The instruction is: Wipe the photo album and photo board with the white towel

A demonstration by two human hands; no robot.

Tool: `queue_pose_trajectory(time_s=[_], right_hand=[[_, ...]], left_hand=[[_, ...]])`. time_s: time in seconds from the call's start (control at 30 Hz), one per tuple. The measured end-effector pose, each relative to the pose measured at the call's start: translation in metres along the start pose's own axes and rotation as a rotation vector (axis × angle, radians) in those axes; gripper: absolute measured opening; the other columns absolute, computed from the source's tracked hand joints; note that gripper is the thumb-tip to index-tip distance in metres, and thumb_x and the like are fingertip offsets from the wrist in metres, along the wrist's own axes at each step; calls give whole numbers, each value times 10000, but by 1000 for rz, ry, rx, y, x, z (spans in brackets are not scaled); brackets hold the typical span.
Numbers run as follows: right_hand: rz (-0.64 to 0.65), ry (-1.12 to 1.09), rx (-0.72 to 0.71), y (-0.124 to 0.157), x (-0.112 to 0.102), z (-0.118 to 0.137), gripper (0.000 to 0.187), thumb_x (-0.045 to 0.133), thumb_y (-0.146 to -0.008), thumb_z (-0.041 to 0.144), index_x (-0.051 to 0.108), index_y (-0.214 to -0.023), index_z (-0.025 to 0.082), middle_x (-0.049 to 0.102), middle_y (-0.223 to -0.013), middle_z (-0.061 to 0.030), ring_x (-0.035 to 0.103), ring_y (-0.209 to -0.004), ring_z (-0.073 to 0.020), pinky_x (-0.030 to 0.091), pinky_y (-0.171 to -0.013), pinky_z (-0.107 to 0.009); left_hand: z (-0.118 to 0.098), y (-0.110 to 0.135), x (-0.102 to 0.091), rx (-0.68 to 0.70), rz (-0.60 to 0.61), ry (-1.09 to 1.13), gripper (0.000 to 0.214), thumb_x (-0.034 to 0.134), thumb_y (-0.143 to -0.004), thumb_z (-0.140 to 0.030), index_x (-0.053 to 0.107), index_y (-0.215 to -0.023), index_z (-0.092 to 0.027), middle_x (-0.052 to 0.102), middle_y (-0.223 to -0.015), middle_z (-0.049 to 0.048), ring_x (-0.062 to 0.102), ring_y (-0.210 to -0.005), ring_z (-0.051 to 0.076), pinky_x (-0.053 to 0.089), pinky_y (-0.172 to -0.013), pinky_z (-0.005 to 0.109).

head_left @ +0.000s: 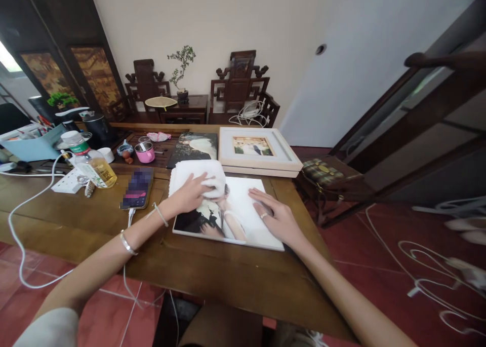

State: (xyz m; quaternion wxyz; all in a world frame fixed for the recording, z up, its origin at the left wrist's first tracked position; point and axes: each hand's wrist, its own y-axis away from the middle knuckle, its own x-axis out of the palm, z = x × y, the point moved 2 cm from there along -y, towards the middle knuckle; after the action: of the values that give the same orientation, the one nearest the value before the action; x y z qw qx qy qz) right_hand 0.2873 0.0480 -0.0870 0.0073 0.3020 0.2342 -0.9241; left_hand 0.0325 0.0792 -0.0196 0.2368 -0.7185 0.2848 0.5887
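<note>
A photo panel [261,223] with a printed picture of people and a white right side lies flat on the wooden table. Over its upper left part is a folded white cloth [197,172], and my left hand [193,191] grips and presses it down, fingers bent over the cloth. My right hand [276,216], wearing a ring, rests on the white right side of the panel with fingers stretched out and nothing held. Just behind the panel are a dark photo panel [195,147] and a pale box [260,169] with a framed photo on top.
To the left, a phone [138,190] is charging beside a drink bottle [91,159], a power strip [68,181] and a pink cup [145,152]. The wooden table [228,271] ends near my body. A plaid bag [322,172] sits on a chair at the right.
</note>
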Motion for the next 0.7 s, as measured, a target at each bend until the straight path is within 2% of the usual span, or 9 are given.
queue_pose_trajectory(time_s=[0.07,0.13,0.2,0.3,0.4,0.5,0.6,0.7], right_hand=[[0,-3,1,0,0,1,316,520,-868,284,670,-1144,245,635,-1265,-58,538,-1242,-236,376,-1100,-497],[1,-3,2,0,0,1,318,518,-868,283,671,-1144,242,633,-1267,-62,538,-1242,-235,379,-1099,-492],[-1,-2,5,-1,0,1,320,512,-870,288,674,-1140,231,634,-1265,-69,538,-1242,-238,381,-1099,-486],[-5,4,3,-1,1,2,324,504,-871,292,679,-1134,221,636,-1262,-75,536,-1244,-246,381,-1099,-487],[-1,14,-1,-1,1,2,333,491,-877,298,676,-1139,205,631,-1266,-89,534,-1246,-249,381,-1096,-494],[7,20,0,-1,1,2,343,485,-882,304,669,-1148,190,622,-1276,-101,527,-1253,-248,375,-1099,-494],[9,17,-7,0,1,0,341,486,-885,301,665,-1151,188,620,-1279,-102,528,-1252,-245,372,-1102,-492],[8,10,-15,1,1,-1,332,493,-885,297,663,-1154,204,622,-1278,-93,528,-1252,-238,374,-1102,-489]], left_hand=[[-6,10,-1,2,34,-10,621,347,-708,73,555,-1238,-175,334,-1499,86,149,-1437,268,159,-1117,595],[-22,30,-8,7,101,20,617,340,-689,89,594,-1189,-170,369,-1479,91,174,-1430,275,188,-1115,589],[-43,57,-17,41,187,87,631,338,-657,103,631,-1129,-196,398,-1464,52,206,-1423,264,202,-1130,556],[-74,95,-29,132,279,196,592,360,-646,91,665,-1033,-237,420,-1451,-24,237,-1416,210,201,-1170,449],[-87,110,-32,156,304,236,584,358,-649,94,663,-1013,-245,365,-1482,-62,200,-1427,185,174,-1186,412],[-72,94,-28,157,276,223,613,351,-655,108,644,-1078,-224,380,-1477,-24,204,-1426,189,162,-1184,425],[-38,62,-21,150,204,152,600,352,-674,110,631,-1116,-185,454,-1429,23,225,-1419,206,162,-1175,440],[-3,36,-18,91,60,84,555,307,-724,100,604,-1139,-120,447,-1430,70,212,-1420,230,158,-1157,480]])
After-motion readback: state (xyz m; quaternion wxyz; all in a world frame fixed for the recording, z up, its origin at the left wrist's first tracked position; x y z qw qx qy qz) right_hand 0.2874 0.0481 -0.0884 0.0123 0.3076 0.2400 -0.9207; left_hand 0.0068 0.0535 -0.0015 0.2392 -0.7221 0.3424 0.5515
